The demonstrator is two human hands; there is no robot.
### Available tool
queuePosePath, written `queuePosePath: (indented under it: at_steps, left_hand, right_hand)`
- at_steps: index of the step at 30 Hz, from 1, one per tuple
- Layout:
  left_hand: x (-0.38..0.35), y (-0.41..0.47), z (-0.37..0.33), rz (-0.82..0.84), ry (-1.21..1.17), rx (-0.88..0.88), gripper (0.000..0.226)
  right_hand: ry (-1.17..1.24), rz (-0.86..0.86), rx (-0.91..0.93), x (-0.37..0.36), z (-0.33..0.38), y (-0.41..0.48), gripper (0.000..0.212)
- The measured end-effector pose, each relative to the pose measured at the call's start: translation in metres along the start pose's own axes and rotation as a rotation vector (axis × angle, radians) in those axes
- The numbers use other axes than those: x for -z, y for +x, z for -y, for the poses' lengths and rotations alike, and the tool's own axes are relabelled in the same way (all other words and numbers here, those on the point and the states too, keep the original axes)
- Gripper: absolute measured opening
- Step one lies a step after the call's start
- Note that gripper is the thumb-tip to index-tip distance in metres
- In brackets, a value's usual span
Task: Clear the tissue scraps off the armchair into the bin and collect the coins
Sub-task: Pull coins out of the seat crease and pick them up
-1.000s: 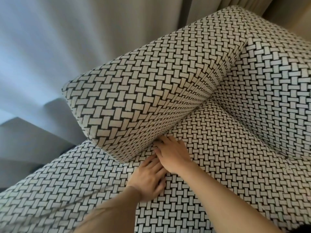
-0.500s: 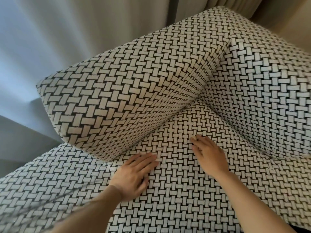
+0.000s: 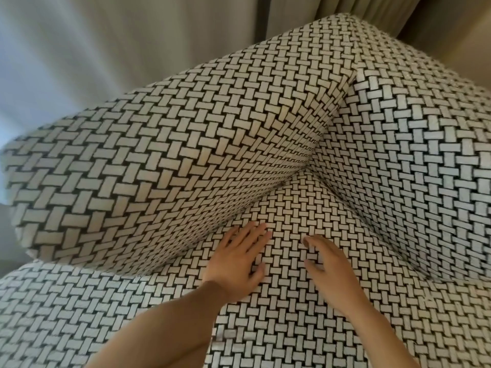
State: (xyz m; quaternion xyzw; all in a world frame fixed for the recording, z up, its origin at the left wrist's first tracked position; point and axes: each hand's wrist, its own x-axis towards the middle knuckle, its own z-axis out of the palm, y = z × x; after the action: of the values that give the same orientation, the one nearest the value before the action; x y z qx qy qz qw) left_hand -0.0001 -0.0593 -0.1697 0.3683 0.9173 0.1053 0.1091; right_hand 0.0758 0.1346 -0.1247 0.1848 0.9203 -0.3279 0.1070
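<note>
The left hand [image 3: 236, 258] lies flat, fingers spread, empty, on the black-and-white basket-weave fabric armchair [image 3: 292, 335]. At its three o'clock the right hand [image 3: 329, 266] rests, fingers loosely bent, holding nothing.

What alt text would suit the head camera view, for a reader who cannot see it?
Two bare hands rest on the seat of an armchair in black-and-white basket-weave fabric: the left hand flat with fingers spread, the right hand beside it, not touching, fingers slightly bent. The padded armrest rises on the left, and pale grey curtains hang behind.
</note>
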Motion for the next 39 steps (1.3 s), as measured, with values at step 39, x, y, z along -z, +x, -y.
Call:
queuePosePath:
  at_steps: [39]
  left_hand:
    - [-0.011,0.004,0.003,-0.02,0.047,-0.002,0.058]
  right_hand:
    - [-0.588,0.21,0.305,-0.035,0.1,0.08,0.043]
